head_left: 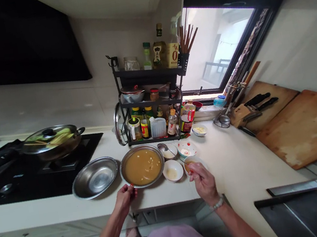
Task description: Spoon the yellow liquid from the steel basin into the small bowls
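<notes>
My left hand grips the near rim of a metal basin of brown liquid with pale bits floating in it. In my right hand is the handle end of a long metal spoon, its bowl over a small white bowl with pale contents. A second white bowl, with a little cloudy liquid, stands right of the basin. Partly hidden behind my right hand is another bowl with something brown. Behind it stands a red-patterned bowl with white contents.
An empty metal basin sits left, beside a stove bearing a lidded pan. A black rack of bottles and jars stands behind. Farther right are a small bowl, a knife block, cutting boards and a sink.
</notes>
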The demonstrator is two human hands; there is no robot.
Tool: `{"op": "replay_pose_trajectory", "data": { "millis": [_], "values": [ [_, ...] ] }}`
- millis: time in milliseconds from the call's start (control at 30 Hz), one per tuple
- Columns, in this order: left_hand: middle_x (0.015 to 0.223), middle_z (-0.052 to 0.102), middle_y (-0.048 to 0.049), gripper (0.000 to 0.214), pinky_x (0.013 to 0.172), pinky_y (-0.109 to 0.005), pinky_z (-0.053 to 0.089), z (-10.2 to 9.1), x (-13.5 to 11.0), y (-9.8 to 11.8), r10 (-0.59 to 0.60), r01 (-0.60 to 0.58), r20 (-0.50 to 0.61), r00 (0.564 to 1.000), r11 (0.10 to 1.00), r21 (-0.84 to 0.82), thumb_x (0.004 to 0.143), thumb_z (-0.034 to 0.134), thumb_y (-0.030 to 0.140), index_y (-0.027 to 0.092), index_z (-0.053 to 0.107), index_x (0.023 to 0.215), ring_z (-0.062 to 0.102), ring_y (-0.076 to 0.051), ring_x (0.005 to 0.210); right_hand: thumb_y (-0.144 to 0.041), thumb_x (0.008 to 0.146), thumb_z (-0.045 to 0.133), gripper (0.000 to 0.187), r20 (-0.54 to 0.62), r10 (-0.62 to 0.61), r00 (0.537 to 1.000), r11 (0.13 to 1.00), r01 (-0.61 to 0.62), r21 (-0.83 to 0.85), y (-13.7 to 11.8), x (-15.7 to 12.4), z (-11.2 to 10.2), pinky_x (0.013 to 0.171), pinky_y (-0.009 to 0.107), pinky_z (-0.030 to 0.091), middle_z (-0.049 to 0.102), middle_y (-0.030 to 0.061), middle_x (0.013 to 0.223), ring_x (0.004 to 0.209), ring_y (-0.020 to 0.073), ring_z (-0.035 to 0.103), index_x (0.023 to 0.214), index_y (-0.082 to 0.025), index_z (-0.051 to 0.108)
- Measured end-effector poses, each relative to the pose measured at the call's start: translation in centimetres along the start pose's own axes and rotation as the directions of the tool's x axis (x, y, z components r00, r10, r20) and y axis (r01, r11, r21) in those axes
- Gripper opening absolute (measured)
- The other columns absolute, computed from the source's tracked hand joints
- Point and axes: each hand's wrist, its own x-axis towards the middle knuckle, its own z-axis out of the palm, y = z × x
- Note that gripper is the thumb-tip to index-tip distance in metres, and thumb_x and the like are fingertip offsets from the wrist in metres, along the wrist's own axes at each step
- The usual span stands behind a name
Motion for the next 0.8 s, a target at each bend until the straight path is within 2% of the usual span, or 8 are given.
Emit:
{"op": "replay_pose_trajectory", "data": {
  "millis": [100, 233, 333, 433, 500, 667, 733, 800],
  "values": [
    [0.051, 0.061, 0.0001, 0.023, 0.047, -0.022, 0.044, -0.1, 0.1, -0.1, -0.002, 0.002, 0.014, 1.0, 1.0, -0.022, 0.061, 0.072, 0.027, 0.016, 0.053, 0.063, 0.052, -0.009, 0.044, -0.027, 0.091, 0.047, 0.02, -0.131, 0.098, 0.986, 0.99, -0.11, -0.086, 0.2, -1.0, -3.2, 0.045, 0.024, 0.051, 0.064, 0.0049, 0.084, 0.053, 0.0121, 0.059, 0.101, -0.021, 0.064],
    [0.052, 0.061, -0.0005, 0.02, 0.048, -0.021, 0.044, -0.1, 0.1, 0.2, -0.028, 0.028, 0.0, 1.0, 0.999, -0.041, 0.063, 0.071, 0.023, 0.015, 0.053, 0.063, 0.053, -0.009, 0.044, -0.036, 0.091, 0.046, 0.025, -0.253, 0.226, 0.941, 0.931, -0.284, -0.227, 0.9, -3.2, -7.0, 0.041, 0.023, 0.048, 0.059, -0.0007, 0.064, 0.042, 0.0109, 0.052, 0.098, -0.018, 0.062],
    [0.052, 0.061, -0.0003, 0.019, 0.048, -0.021, 0.045, 0.0, 0.0, 0.4, -0.034, 0.033, -0.013, 0.999, 0.999, -0.024, 0.065, 0.071, 0.02, 0.015, 0.053, 0.062, 0.054, -0.009, 0.045, -0.043, 0.089, 0.047, 0.03, -0.281, 0.29, 0.915, 0.892, -0.365, -0.268, 1.7, -4.8, -8.1, 0.043, 0.025, 0.049, 0.06, 0.0, 0.062, 0.044, 0.0123, 0.054, 0.095, -0.018, 0.063],
    [0.052, 0.06, 0.0006, 0.018, 0.048, -0.021, 0.046, 0.0, 0.0, 0.4, -0.03, 0.029, -0.017, 0.999, 0.999, -0.02, 0.066, 0.07, 0.019, 0.016, 0.053, 0.062, 0.054, -0.009, 0.044, -0.049, 0.085, 0.05, 0.035, -0.288, 0.358, 0.888, 0.875, -0.427, -0.226, 2.3, -5.9, -8.0, 0.042, 0.026, 0.049, 0.061, 0.0003, 0.06, 0.043, 0.0135, 0.055, 0.092, -0.018, 0.065],
    [0.052, 0.06, 0.0005, 0.018, 0.047, -0.021, 0.046, 0.0, 0.1, 0.3, -0.03, 0.03, -0.013, 0.999, 0.999, -0.028, 0.066, 0.07, 0.018, 0.016, 0.053, 0.062, 0.054, -0.009, 0.044, -0.052, 0.083, 0.052, 0.038, -0.326, 0.424, 0.845, 0.859, -0.489, -0.151, 2.5, -6.1, -7.7, 0.039, 0.026, 0.048, 0.06, -0.0006, 0.055, 0.04, 0.0142, 0.054, 0.091, -0.016, 0.064],
    [0.051, 0.06, 0.0005, 0.017, 0.046, -0.021, 0.046, -0.1, 0.1, 0.2, -0.027, 0.026, -0.005, 1.0, 0.999, -0.045, 0.068, 0.07, 0.017, 0.016, 0.054, 0.061, 0.054, -0.009, 0.044, -0.054, 0.079, 0.057, 0.04, -0.476, 0.572, 0.667, 0.785, -0.614, 0.083, 2.9, -5.7, -8.0, 0.036, 0.024, 0.045, 0.062, -0.0002, 0.054, 0.035, 0.0128, 0.052, 0.088, -0.015, 0.059],
    [0.051, 0.06, 0.0005, 0.017, 0.046, -0.02, 0.045, -0.1, 0.2, 0.2, -0.026, 0.026, -0.006, 1.0, 0.999, -0.043, 0.068, 0.069, 0.016, 0.016, 0.053, 0.061, 0.054, -0.009, 0.044, -0.054, 0.077, 0.06, 0.041, -0.511, 0.589, 0.626, 0.778, -0.611, 0.149, 3.0, -5.5, -8.5, 0.035, 0.023, 0.044, 0.063, -0.0001, 0.054, 0.035, 0.0122, 0.052, 0.087, -0.015, 0.058],
    [0.052, 0.061, 0.0004, 0.016, 0.046, -0.02, 0.045, -0.1, 0.2, 0.2, -0.03, 0.029, -0.006, 1.0, 0.998, -0.048, 0.068, 0.069, 0.015, 0.015, 0.054, 0.062, 0.054, -0.009, 0.044, -0.054, 0.075, 0.062, 0.041, -0.526, 0.595, 0.608, 0.78, -0.596, 0.193, 3.1, -5.3, -8.8, 0.034, 0.022, 0.043, 0.063, -0.0001, 0.055, 0.035, 0.0119, 0.052, 0.087, -0.014, 0.058]
  ]
}}
